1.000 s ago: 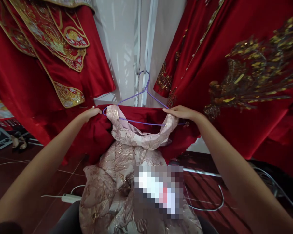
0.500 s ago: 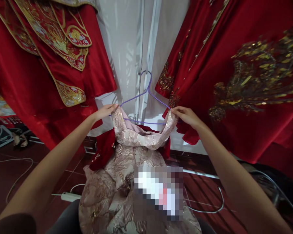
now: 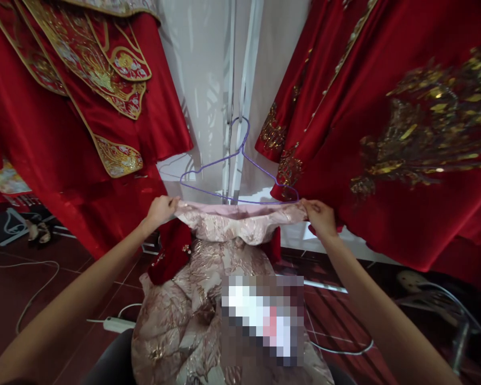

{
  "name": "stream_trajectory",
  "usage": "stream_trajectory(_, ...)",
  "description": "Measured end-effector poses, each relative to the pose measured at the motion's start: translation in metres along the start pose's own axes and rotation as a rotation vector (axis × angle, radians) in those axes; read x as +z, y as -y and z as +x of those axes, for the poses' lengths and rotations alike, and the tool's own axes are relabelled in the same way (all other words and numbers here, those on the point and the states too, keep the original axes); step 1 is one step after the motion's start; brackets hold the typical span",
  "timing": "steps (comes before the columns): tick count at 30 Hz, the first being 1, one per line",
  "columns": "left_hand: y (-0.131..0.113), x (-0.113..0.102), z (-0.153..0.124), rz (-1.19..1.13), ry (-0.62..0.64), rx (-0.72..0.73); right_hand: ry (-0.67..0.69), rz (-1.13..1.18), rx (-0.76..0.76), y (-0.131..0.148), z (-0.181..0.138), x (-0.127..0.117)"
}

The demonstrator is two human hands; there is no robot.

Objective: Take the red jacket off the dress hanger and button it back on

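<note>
A pale pink brocade dress (image 3: pixel 220 262) with metallic threads lies over my lap, its neckline stretched out sideways. My left hand (image 3: pixel 161 210) is closed on the left end of its off-shoulder band, and my right hand (image 3: pixel 320 216) pinches the right end. Just above the band hangs a purple wire hanger (image 3: pixel 240 152), its hook on a white upright bar; the dress is off its shoulders. Dark red velvet cloth with small beads (image 3: pixel 172 251) shows behind the dress on the left. A pixelated patch hides part of the skirt.
Red embroidered gowns hang at left (image 3: pixel 144 128) and right (image 3: pixel 417 214). A white power strip (image 3: pixel 118 324) and cables lie on the dark red tiled floor. Shoes (image 3: pixel 39 231) stand at far left. The white wall (image 3: pixel 192 64) is behind the hanger.
Both hands have moved outward and down, drawing the dress's shoulder band off the hanger's ends. The band is now pulled nearly straight, and the hanger stays hooked in place.
</note>
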State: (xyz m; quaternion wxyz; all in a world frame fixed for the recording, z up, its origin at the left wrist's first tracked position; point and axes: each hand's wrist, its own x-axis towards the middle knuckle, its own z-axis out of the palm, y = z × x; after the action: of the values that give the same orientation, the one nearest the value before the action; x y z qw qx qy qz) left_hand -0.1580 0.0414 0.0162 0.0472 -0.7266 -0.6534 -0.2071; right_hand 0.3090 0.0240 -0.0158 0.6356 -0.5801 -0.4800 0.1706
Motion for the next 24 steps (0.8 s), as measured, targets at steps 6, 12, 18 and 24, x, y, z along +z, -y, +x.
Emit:
stream_trajectory(6, -0.055, -0.004, -0.027, 0.013, 0.017, 0.484, 0.441, -0.226, -0.185, 0.012, -0.046, -0.008)
stream_trajectory(12, -0.134, -0.003, 0.001, -0.168, -0.062, 0.837, 0.405, -0.446, -0.489, 0.068, -0.045, -0.001)
stream_trajectory(18, -0.149, 0.024, 0.008, -0.137, 0.066, 0.842, 0.011, -0.532, -0.690, 0.057, -0.012, -0.006)
stream_trajectory(24, -0.136, 0.019, -0.004, -0.341, 0.023, 0.868, -0.235, -0.687, -0.610, 0.013, -0.006, -0.021)
